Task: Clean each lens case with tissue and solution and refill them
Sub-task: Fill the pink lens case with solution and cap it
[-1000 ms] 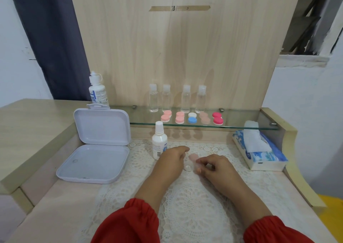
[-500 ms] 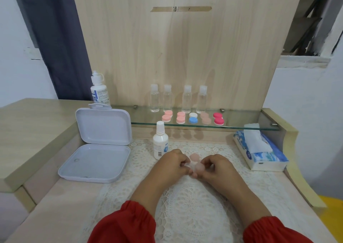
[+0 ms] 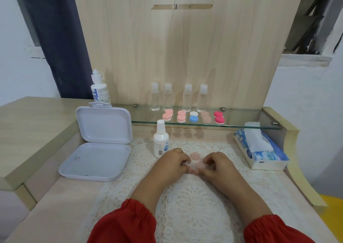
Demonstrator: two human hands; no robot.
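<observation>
Early stage: both hands (image 3: 196, 163) grip one pale case (image 3: 197, 165), loose cap (image 3: 195, 156) beside. Five cases (image 3: 194, 116) wait capped on shelf (image 3: 241, 121); tissue (image 3: 257, 140) untouched.

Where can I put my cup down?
The lace mat near the sleeves is bare, and so is the wooden ledge left of the white box. It is crowded around the hands and on the glass shelf.

Soft, even daylight is filling the room, and faint shadows are falling under the glass shelf (image 3: 204, 124). No harsh glare is showing. The wide lens is bending the desk (image 3: 37, 124) edges outward, and the fingers (image 3: 193, 171) are looking slightly blurred.
</observation>
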